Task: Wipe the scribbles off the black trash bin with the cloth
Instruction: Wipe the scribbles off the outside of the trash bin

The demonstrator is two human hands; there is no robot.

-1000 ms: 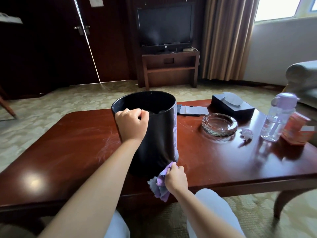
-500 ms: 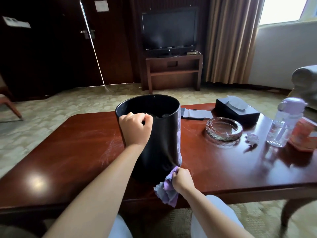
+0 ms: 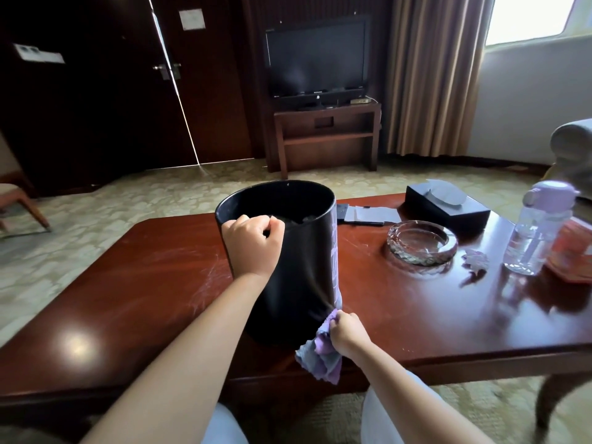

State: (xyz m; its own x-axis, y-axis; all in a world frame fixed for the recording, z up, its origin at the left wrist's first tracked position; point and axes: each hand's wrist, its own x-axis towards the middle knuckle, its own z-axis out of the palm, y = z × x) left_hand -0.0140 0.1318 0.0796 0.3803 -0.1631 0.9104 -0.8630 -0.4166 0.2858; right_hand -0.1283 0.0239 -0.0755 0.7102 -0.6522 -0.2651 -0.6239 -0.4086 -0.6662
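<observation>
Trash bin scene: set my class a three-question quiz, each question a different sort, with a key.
1. True or false: the left hand grips the rim of the black trash bin.
2. The right hand holds: A) a bottle B) a purple cloth C) an ashtray.
3. Fill in: the pale scribbles run down the bin's ___ side.

Key: 1 true; 2 B; 3 right.

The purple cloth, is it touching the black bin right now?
Touching. In the head view the purple cloth, pinched in the right hand, has its top edge pressed against the low right side of the black trash bin, with no gap showing.
</observation>
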